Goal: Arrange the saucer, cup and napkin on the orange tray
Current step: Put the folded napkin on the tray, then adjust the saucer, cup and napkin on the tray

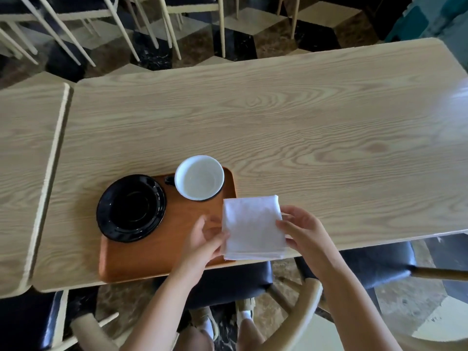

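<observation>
An orange tray [162, 259] lies at the near edge of the wooden table. A black saucer [131, 208] sits on the tray's left part, overhanging its left rim. A cup [199, 177], white inside with a dark handle to its left, stands on the tray's far right corner. A folded white napkin [253, 227] is held over the tray's right edge, half above the table. My left hand [205, 239] pinches its left side; my right hand [302, 230] grips its right side.
The wooden table [304, 127] stretches far to the right and back. A second table [25, 173] abuts it on the left. Dark-cushioned chairs [367, 264] stand below the near edge, and pale chair legs [152, 26] rise beyond the far edge.
</observation>
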